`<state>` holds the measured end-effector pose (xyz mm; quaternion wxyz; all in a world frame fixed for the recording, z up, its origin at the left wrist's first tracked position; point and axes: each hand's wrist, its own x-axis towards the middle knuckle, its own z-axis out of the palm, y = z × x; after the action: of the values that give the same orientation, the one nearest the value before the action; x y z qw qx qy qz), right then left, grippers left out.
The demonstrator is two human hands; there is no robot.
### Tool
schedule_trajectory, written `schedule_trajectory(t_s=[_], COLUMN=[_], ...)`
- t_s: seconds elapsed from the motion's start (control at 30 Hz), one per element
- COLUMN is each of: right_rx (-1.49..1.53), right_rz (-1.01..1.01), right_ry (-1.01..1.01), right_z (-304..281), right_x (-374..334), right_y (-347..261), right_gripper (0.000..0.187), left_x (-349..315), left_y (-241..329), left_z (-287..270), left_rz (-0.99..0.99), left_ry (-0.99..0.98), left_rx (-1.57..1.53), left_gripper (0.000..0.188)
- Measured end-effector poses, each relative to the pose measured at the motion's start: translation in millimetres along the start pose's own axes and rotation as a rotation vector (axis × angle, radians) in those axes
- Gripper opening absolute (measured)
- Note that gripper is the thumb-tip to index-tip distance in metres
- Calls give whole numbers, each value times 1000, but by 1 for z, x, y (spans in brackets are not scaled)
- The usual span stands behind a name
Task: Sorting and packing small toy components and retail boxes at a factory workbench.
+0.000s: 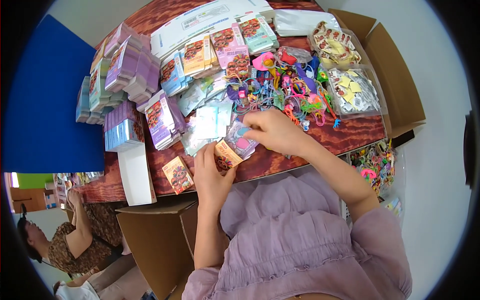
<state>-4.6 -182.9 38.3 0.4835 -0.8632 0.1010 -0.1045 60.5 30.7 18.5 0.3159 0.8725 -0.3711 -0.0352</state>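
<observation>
Near the table's front edge, my left hand (212, 172) is closed around a small orange picture box (226, 156), thumb on one side and fingers on the other. Just beyond it, my right hand (275, 131) pinches a pale printed packet (242, 140) with pink and blue pictures. The packet's lower edge meets the box's upper end; whether it is inside, I cannot tell. A second orange box (178, 175) lies flat left of my left hand. Shiny pale cards (212, 122) are spread beyond both hands. A heap of colourful small trinkets and cords (285, 82) lies past my right hand.
Stacked purple, green and blue boxes (131, 65) fill the left side, with flat boxes (200, 55) at the back. Trays of stickers (352, 92) stand at right beside a cardboard carton (395, 75). Another carton (155, 240) sits below the front edge. Another person (75, 240) is at lower left.
</observation>
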Motion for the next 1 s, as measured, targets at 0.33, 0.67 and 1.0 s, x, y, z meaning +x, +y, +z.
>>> schedule_trajectory(t_s=[0.33,0.67,1.0], right_rx=[-53,377,199], right_rz=[-215,239,224], right_ry=[416,124,49], right_z=[26,44,-4], right_x=[-14,-20,-30], right_y=[-2,27,25], right_gripper=[28,31,24], left_x=[9,17,18], left_y=[13,19,17], left_z=[13,22,20], left_rz=[0,113,39], left_ry=[77,51,15], left_rx=[-133,-66,-170], left_gripper=[71,74,72])
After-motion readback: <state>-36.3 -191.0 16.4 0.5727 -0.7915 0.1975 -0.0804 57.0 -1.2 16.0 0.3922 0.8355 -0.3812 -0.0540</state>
